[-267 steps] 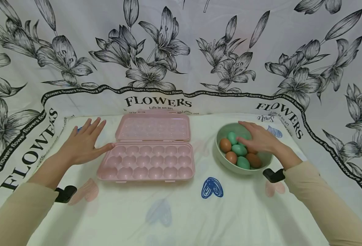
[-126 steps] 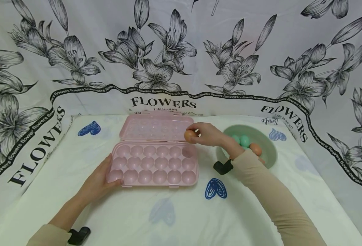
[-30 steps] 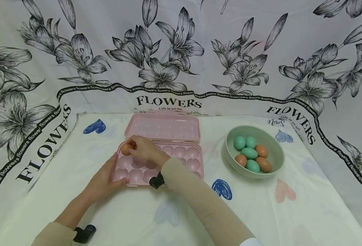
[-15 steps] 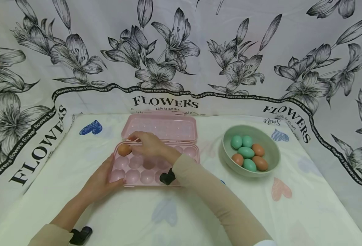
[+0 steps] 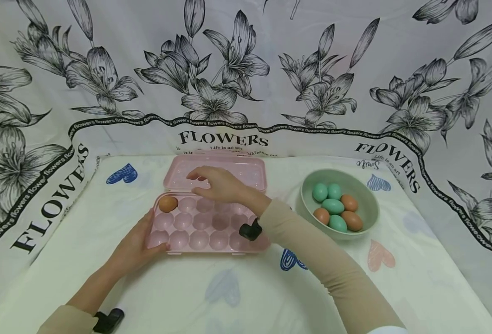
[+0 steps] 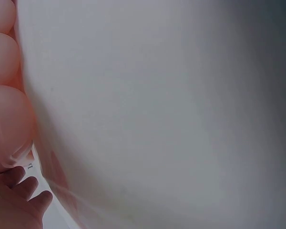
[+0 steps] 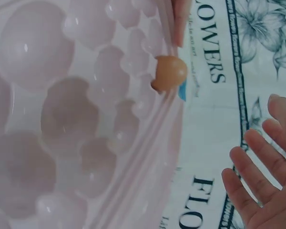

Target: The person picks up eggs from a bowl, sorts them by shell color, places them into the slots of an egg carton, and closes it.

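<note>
A pink plastic egg carton lies with its lid flipped back, its rows of round cups facing up. One brown egg sits in the far left cup; the right wrist view also has this egg. At the carton's left end my left hand grips the corner, thumb over the front rim and fingers along the side. Above the back row and lid hovers my right hand, holding nothing, fingers loosely bent and spread. Off to the right, a pale green bowl contains several brown and turquoise eggs.
A white cloth printed with blue and pink hearts covers the table. Behind it hangs a white sheet with black flower drawings. Black wrist cameras sit on both wrists, the right one overlapping the carton's front right part in the head view.
My right hand carried a brown egg from the bowl to the far left cup, let it go, and moved back to the right. My left hand came to the carton earlier and stays there.
</note>
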Motion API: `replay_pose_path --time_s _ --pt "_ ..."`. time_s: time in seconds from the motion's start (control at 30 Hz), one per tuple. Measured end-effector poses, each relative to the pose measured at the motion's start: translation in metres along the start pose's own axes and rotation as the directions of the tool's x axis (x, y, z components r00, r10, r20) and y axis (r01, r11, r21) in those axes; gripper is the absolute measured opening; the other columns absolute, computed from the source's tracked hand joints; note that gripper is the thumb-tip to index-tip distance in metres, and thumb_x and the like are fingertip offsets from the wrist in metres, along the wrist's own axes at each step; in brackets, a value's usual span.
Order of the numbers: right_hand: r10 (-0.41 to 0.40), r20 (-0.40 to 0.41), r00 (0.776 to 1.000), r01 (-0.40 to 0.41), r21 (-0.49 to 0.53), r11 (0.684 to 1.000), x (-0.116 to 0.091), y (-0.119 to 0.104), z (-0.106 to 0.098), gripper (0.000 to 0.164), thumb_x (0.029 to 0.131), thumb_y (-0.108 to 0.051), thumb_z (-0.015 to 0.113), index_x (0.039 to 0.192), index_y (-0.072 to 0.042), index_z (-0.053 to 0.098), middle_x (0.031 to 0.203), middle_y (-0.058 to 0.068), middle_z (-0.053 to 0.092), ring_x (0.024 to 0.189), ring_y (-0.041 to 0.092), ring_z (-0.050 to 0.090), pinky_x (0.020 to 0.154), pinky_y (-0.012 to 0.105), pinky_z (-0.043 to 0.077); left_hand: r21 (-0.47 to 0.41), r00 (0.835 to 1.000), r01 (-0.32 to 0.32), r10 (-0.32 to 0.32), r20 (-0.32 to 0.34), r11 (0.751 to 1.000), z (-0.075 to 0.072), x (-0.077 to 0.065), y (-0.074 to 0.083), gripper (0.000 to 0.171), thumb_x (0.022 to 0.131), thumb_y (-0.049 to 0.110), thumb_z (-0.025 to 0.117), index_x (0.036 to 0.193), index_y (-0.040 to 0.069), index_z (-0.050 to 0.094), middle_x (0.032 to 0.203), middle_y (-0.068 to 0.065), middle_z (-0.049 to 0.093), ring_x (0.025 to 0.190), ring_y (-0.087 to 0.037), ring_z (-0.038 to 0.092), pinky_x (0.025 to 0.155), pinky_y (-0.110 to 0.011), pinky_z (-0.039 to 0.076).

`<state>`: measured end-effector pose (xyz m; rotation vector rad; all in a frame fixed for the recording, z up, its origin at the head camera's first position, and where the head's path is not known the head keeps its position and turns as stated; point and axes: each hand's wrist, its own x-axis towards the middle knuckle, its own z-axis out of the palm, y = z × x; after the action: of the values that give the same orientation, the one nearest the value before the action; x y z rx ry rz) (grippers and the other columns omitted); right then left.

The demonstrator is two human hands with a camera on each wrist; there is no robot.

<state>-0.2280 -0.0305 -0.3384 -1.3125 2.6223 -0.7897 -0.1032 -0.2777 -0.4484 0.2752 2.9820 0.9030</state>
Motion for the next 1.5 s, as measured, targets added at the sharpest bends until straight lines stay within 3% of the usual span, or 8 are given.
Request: replay_pose_path --time_s 0.2,0.4,0.7,1.17,1.5 --pt "-0.009 -0.02 1.0 0.009 -0.016 1.0 -0.013 0.012 -0.021 0.039 0.09 -0.026 0.059 0.125 -0.012 0.054 0.125 -0.001 0.057 0.111 0.014 0.056 0.094 0.023 0.045 0.0 1.0 -0.011 0.011 -0.012 1.0 0.001 0.0 0.0 0.11 0.074 0.052 0.069 0.147 0.001 0.005 0.148 -0.027 0.02 0.133 -0.046 0.024 0.101 -0.061 0.028" --pt "0.034 -0.051 0.998 -0.036 -0.041 0.999 -0.03 0.029 -0.043 0.04 0.089 -0.027 0.06 0.126 -0.013 0.053 0.126 -0.001 0.057 0.112 0.014 0.056 0.092 0.023 0.046 0.001 1.0 -0.006 0.006 -0.008 1.0 0.001 0.0 0.001 0.11 0.074 0.053 0.069 0.147 0.002 0.004 0.148 -0.027 0.02 0.133 -0.046 0.023 0.102 -0.061 0.028" --pt "0.041 -0.109 0.993 -0.043 -0.008 0.999 -0.057 0.059 -0.076 0.04 0.089 -0.02 0.061 0.126 -0.009 0.053 0.125 0.006 0.058 0.111 0.021 0.057 0.093 0.036 0.048 0.006 1.0 -0.005 0.005 -0.006 1.0 0.0 0.0 0.003 0.11 0.074 0.051 0.07 0.147 0.002 0.005 0.148 -0.027 0.02 0.133 -0.047 0.024 0.101 -0.061 0.029" --pt "0.132 -0.103 0.986 -0.135 -0.029 0.99 -0.111 0.095 -0.111 0.04 0.088 -0.018 0.061 0.126 -0.008 0.053 0.125 0.009 0.057 0.109 0.025 0.058 0.089 0.039 0.051 0.007 1.0 0.01 -0.01 -0.001 1.0 -0.002 -0.001 0.004 0.11 0.074 0.051 0.07 0.147 0.001 0.004 0.148 -0.028 0.019 0.132 -0.047 0.023 0.101 -0.062 0.027" --pt "0.24 -0.015 0.971 -0.24 0.006 0.971 -0.151 0.119 -0.126 0.038 0.089 -0.018 0.06 0.125 -0.007 0.053 0.125 0.011 0.057 0.111 0.03 0.057 0.089 0.041 0.05 0.003 1.0 0.006 -0.006 -0.003 1.0 -0.002 -0.001 0.005 0.11 0.074 0.05 0.071 0.147 0.0 0.005 0.148 -0.029 0.019 0.132 -0.048 0.023 0.101 -0.062 0.027"
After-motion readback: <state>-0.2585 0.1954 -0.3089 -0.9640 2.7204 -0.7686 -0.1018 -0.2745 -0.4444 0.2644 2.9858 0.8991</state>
